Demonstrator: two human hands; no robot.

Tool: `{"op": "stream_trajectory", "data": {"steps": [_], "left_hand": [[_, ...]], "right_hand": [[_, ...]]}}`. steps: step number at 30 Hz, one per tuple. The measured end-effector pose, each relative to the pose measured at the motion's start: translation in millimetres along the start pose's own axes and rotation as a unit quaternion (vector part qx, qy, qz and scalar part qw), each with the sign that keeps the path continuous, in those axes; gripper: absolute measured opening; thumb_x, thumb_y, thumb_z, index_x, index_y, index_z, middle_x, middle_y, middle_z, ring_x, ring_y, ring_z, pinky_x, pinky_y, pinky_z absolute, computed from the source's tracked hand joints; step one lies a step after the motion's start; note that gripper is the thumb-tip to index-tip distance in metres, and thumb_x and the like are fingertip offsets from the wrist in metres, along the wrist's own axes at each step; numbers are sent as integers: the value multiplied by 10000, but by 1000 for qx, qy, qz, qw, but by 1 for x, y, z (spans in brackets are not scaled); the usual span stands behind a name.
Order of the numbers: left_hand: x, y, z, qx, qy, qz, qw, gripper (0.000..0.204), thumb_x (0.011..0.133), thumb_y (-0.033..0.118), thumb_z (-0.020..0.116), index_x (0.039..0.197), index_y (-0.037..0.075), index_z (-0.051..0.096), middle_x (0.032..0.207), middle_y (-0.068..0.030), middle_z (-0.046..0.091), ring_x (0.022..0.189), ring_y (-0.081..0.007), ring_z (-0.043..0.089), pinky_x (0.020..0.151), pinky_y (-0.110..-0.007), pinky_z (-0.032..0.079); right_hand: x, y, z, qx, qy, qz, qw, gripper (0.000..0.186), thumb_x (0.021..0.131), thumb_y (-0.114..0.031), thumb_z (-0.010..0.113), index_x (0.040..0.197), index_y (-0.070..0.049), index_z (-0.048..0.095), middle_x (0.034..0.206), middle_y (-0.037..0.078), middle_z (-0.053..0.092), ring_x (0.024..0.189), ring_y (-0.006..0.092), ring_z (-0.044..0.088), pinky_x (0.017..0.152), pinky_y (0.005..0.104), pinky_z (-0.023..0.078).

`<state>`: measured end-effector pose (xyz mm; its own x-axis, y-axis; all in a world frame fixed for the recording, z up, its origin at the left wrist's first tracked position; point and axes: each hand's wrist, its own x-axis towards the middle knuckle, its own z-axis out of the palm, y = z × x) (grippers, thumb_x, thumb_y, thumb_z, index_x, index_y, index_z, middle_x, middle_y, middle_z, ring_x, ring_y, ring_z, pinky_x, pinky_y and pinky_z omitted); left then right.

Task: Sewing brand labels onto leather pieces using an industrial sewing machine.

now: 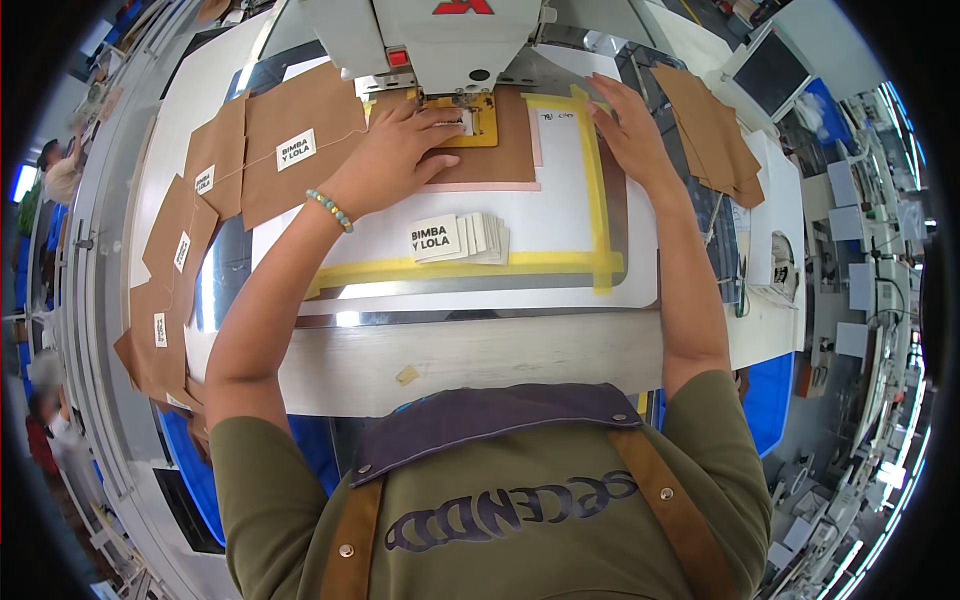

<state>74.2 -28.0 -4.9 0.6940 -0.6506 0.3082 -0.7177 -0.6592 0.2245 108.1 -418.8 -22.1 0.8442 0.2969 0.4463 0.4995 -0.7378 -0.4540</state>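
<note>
My left hand [395,155] lies with fingers spread on a brown panel [515,125] beneath the head of a white industrial sewing machine [455,45]. Its fingertips reach the yellow clamp frame [485,137], which surrounds a small white label on the panel. To the right, my right hand [630,130] is stretched out beside the yellow tape [598,200] edging a white sheet [375,240], holding nothing visible. Below the panel, a fanned stack of white printed labels [460,240] rests on that sheet. Pinkish strips [480,187] border the panel's near edge.
Several brown panels [265,185] with white labels, joined by thread, trail down the table's left side. More brown panels [705,130] are stacked at right, near a monitor [770,65]. Blue bins [768,400] stand below the table edge [480,365]. Other people are far left.
</note>
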Motion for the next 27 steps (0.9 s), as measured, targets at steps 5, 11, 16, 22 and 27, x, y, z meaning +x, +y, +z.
{"op": "stream_trajectory", "data": {"steps": [5,11,16,22,27], "left_hand": [[5,1,-4,-2,-25,2,1000,406,1035,277,740,1398,95,753,1540,-47,651,1331,-304,541,1208,-443,432],[1,-6,1,-3,-10,28,1000,416,1041,264,736,1420,94,737,1565,-65,638,1353,-324,555,1223,-459,423],[6,-8,-1,-30,-39,-37,998,464,1040,269,736,1468,93,704,1564,-93,634,1424,-370,525,1248,-475,406],[11,-23,6,-41,-8,-16,999,485,1029,282,741,1457,57,700,1494,-178,649,1384,-395,551,1180,-474,454],[-5,-28,6,-63,16,-75,995,571,987,261,794,1465,-5,632,1476,-201,629,1341,-409,585,1147,-477,482]], "right_hand": [[-2,-1,-2,-18,-18,17,1000,477,1132,-335,628,1520,-58,631,1628,189,544,1521,358,490,1182,423,497],[-5,-1,2,-22,8,-11,1000,458,1113,-349,657,1467,-59,687,1574,184,602,1489,359,524,1222,447,440],[-6,-4,7,-20,14,5,1000,433,1097,-348,680,1411,-53,727,1541,175,634,1470,357,542,1221,448,439],[-7,-3,8,-49,22,-31,998,385,1090,-302,689,1380,-53,739,1509,141,657,1464,330,548,1226,436,434],[-6,-10,14,-23,48,-86,995,361,1063,-316,710,1317,-67,771,1427,90,712,1428,326,576,1192,454,471]]}}
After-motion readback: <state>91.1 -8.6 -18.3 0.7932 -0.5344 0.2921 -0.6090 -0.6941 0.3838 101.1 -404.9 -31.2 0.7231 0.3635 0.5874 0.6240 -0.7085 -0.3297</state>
